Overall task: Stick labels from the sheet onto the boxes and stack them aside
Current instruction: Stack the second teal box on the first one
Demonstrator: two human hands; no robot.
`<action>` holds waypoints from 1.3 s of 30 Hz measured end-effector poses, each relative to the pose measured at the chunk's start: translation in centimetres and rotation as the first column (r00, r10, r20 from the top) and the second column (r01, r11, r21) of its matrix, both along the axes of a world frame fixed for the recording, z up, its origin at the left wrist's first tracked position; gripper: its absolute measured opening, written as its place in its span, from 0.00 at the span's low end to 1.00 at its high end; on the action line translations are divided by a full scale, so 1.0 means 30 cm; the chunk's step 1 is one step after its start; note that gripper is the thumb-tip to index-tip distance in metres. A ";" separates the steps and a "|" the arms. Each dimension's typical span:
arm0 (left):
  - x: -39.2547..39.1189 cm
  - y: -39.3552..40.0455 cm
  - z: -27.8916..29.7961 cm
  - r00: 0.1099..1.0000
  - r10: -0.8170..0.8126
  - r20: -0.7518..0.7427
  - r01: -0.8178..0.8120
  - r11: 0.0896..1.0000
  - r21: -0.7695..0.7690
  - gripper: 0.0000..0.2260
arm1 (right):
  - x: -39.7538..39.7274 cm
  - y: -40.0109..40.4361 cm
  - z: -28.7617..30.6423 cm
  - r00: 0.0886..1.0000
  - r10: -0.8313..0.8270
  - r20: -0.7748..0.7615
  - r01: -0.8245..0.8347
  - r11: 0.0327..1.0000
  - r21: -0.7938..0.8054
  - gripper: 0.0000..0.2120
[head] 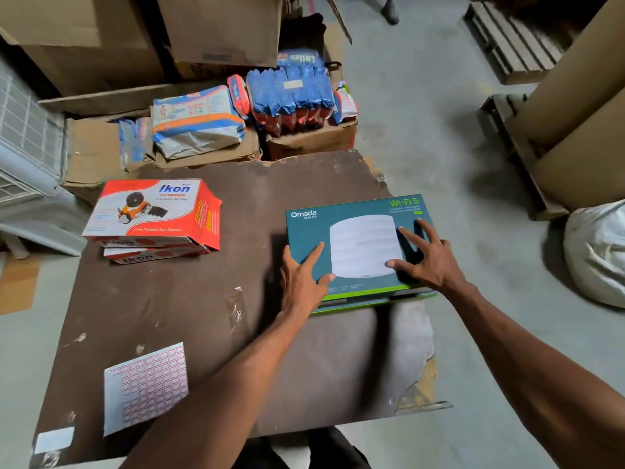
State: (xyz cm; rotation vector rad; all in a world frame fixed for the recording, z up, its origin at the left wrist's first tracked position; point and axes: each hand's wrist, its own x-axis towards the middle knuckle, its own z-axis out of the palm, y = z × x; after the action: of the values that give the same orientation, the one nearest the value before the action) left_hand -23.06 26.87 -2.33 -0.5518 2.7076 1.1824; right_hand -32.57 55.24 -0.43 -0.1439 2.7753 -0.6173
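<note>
A teal Omada Wi-Fi box [355, 228] lies flat at the right side of the brown table [189, 299], on top of a second teal box whose green edge [372, 301] shows beneath. My left hand [301, 279] grips its near left corner, thumb on top. My right hand [426, 258] rests spread on its right half, fingers apart. The label sheet [145, 384], white with pink-edged stickers, lies at the table's near left. Two red and white Ikon boxes [152, 214] are stacked at the far left.
A small white slip [54, 440] lies at the table's near left corner. Cardboard cartons [216, 28] and blue packs [291, 93] crowd the floor behind the table. A white sack [598, 252] and wooden pallets [507, 38] stand to the right.
</note>
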 end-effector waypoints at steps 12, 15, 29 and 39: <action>0.039 -0.031 0.011 0.999 -0.029 0.032 0.028 0.999 0.024 0.29 | 0.015 0.029 -0.062 0.998 0.058 -0.017 -0.058 0.998 0.001 0.44; 0.032 -0.055 0.021 0.998 -0.052 0.036 0.051 0.998 0.025 0.28 | 0.004 0.038 -0.049 0.997 0.077 0.013 -0.077 0.997 0.003 0.42; 0.033 -0.056 0.025 0.998 -0.053 0.045 0.052 0.998 0.024 0.27 | 0.001 0.035 -0.073 0.997 0.078 0.021 -0.079 0.996 0.036 0.40; 0.046 0.000 -0.003 0.969 -0.193 0.154 0.222 0.953 -0.206 0.35 | 0.022 0.025 -0.065 0.993 0.077 0.091 -0.089 0.988 0.125 0.42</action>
State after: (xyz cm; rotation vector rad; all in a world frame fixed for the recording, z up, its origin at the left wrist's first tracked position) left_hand -21.67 26.87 -2.43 -0.3440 2.7181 0.7703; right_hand -31.92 55.98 -2.39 -0.1992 2.7002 -0.4128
